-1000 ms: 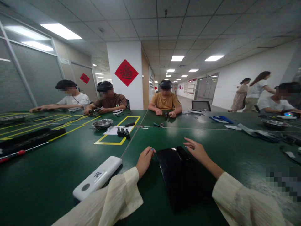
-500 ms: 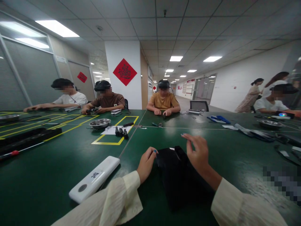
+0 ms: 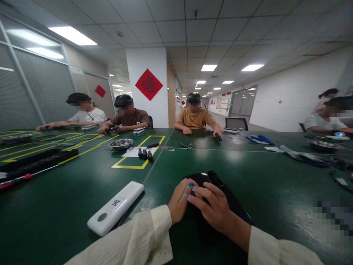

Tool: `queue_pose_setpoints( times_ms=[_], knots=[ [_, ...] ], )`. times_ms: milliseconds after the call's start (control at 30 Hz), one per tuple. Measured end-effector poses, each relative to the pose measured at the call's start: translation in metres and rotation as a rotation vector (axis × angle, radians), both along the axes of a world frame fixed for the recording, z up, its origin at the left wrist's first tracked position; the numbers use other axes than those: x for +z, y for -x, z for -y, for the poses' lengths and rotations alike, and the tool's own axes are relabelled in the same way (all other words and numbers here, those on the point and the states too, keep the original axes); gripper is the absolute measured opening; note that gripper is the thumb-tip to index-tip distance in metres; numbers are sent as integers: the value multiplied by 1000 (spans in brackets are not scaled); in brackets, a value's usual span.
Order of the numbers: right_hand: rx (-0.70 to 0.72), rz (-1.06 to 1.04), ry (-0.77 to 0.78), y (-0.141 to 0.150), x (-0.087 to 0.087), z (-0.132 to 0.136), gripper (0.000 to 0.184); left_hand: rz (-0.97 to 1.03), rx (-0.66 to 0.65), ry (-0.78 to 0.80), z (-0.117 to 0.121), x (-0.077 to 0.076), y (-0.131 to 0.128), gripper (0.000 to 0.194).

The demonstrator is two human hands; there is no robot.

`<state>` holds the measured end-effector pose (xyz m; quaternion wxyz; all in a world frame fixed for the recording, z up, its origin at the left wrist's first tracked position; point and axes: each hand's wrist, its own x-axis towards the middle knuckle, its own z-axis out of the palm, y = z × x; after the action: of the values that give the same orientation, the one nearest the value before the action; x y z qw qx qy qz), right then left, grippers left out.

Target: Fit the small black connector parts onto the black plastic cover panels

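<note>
A glossy dark black object, wide and flat-sided with a raised strip along its top, lies in front of me; its kind is unclear and my hands cover part of it. My left hand is closed at its left upper edge, the fingertips drawn together; whatever they may hold is hidden. Over the object, my right hand reaches leftward with fingers stretched and apart, their blue-nailed tips touching the left fingers. To the left of my hands lies a white oblong device with a round grey spot and handwritten marks.
Several black sockets stand by a paper inside yellow tape. Behind them sits a metal bowl. A long black tray and a red-handled screwdriver lie left. Pliers and gloves lie farther off. Several people sit around the table.
My right hand has come down and left, from raised above the black object to meeting my left hand. The person opposite has moved an arm outward with a dark item.
</note>
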<state>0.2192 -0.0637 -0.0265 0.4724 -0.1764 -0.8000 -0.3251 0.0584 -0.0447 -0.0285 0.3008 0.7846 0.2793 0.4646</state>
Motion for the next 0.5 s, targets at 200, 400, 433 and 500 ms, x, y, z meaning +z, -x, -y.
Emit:
queue_pose_setpoints(
  times_ms=[200,400,433,500],
  knots=[
    [-1,-77,125,1,-1,-4,37,189,-55,277,-3,-1,-3,37],
    [46,-329,504,7,-4,-5,32,182,-60,329,-8,-10,-5,39],
    [56,-351,550,7,-5,-5,32,175,-56,331,-8,-10,-6,40],
    [77,-367,591,8,-7,-5,32,159,-39,334,-8,-10,-6,40]
  ],
)
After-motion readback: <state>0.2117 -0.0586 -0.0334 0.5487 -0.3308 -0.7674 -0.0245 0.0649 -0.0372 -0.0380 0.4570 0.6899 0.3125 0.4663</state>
